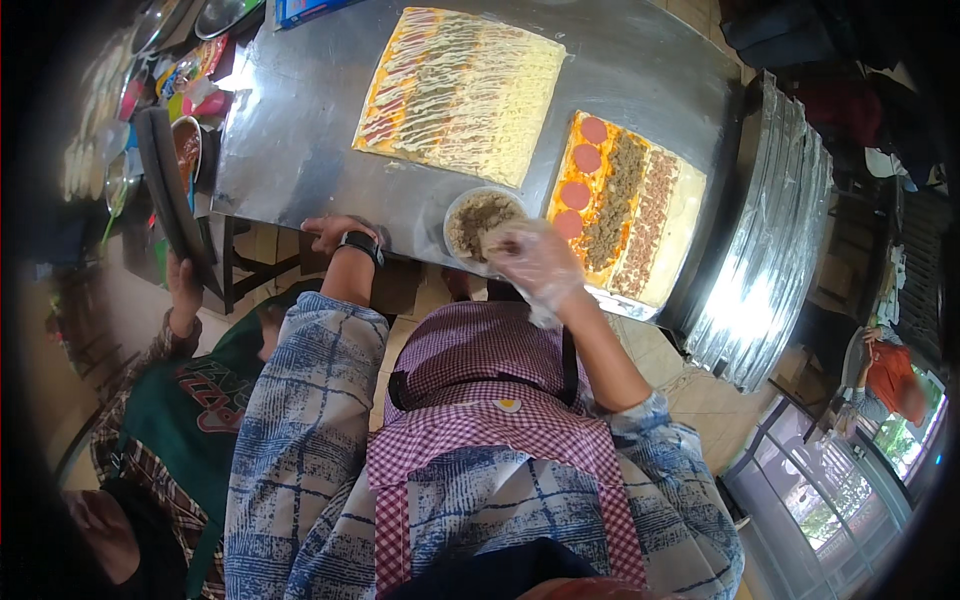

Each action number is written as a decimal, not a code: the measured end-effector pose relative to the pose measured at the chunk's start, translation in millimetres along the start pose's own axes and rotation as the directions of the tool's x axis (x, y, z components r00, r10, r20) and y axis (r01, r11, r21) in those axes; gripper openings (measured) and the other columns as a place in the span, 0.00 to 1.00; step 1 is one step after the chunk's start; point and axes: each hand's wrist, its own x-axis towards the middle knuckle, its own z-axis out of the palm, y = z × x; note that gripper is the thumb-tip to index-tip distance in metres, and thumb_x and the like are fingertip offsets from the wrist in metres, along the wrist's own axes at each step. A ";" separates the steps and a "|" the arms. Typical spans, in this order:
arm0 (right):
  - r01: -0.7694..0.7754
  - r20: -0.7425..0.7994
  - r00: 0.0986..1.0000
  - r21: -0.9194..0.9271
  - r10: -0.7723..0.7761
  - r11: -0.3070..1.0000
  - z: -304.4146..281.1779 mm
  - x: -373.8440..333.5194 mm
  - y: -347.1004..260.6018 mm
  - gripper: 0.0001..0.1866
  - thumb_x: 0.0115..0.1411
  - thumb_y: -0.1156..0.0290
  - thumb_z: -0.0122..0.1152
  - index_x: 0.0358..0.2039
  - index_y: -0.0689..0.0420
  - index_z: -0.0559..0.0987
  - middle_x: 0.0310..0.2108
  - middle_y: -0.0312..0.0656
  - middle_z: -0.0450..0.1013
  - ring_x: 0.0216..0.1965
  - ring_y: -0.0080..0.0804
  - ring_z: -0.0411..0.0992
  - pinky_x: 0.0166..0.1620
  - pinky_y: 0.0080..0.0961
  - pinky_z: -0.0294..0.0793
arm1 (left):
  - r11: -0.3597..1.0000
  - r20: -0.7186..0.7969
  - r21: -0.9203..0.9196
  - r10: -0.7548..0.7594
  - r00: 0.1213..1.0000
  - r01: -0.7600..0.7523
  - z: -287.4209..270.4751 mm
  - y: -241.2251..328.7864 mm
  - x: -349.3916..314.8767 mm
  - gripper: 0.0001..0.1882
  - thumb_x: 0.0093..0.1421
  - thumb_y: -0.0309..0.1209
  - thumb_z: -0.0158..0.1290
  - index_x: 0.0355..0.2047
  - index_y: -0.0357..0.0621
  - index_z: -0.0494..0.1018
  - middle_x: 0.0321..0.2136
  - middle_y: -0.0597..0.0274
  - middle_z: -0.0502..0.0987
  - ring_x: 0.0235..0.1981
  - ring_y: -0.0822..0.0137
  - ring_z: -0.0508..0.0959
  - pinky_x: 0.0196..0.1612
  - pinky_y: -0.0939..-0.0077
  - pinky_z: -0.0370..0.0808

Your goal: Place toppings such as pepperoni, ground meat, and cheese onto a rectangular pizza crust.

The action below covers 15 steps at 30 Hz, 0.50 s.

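Observation:
My right hand (540, 262), in a clear plastic glove, is at the rim of a round tub (449, 222) of brown crumbled meat (482, 218). Its fingers are drawn together, with some of the meat showing at them. My left hand (338, 234) lies at the table's near edge, fingers loosely stretched, holding nothing; a dark watch is on that wrist. Right of the tub is a rectangular pizza (627, 205) with strips of pepperoni slices, crumbled meat and paler bits, and a plain strip along its right side. A larger pizza (460, 95) behind carries zigzag cream sauce and a pale, shredded-looking topping.
The metal table (290, 130) bears these things. Stacked foil-coloured trays (765, 240) stand along its right end. A bowl of red sauce (186, 150) is at the left, beside a co-worker's hand (183, 290) and green apron (195, 420). Another person in orange (893, 380) is far right.

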 end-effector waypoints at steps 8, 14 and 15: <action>-0.256 -0.193 0.876 0.592 0.443 0.764 -33.9 -74.2 82.5 0.12 0.48 0.69 0.60 0.35 0.56 0.79 0.33 0.40 0.75 0.33 0.26 0.73 0.38 0.19 0.71 | 0.993 0.056 0.117 0.021 0.998 -0.027 -4.3 4.1 -1.3 0.34 0.58 0.58 0.28 0.53 0.44 0.58 0.52 0.54 0.65 0.51 0.52 0.67 0.50 0.49 0.64; -0.305 -0.432 0.866 -0.060 0.251 0.951 -21.0 -74.7 109.2 0.11 0.49 0.70 0.57 0.35 0.55 0.78 0.34 0.43 0.75 0.33 0.36 0.73 0.38 0.26 0.72 | 0.994 0.030 0.025 -0.107 0.994 0.106 -0.6 4.8 2.2 0.34 0.58 0.58 0.28 0.53 0.44 0.58 0.51 0.54 0.66 0.49 0.51 0.69 0.46 0.45 0.66; -0.306 -0.432 0.865 -0.057 0.253 0.950 -19.0 -74.0 110.6 0.11 0.49 0.70 0.57 0.35 0.55 0.78 0.34 0.43 0.75 0.33 0.36 0.73 0.38 0.26 0.72 | 0.996 0.052 -0.006 -0.083 0.995 0.084 -2.7 3.9 3.7 0.34 0.58 0.58 0.29 0.53 0.44 0.58 0.51 0.54 0.66 0.49 0.51 0.69 0.46 0.43 0.66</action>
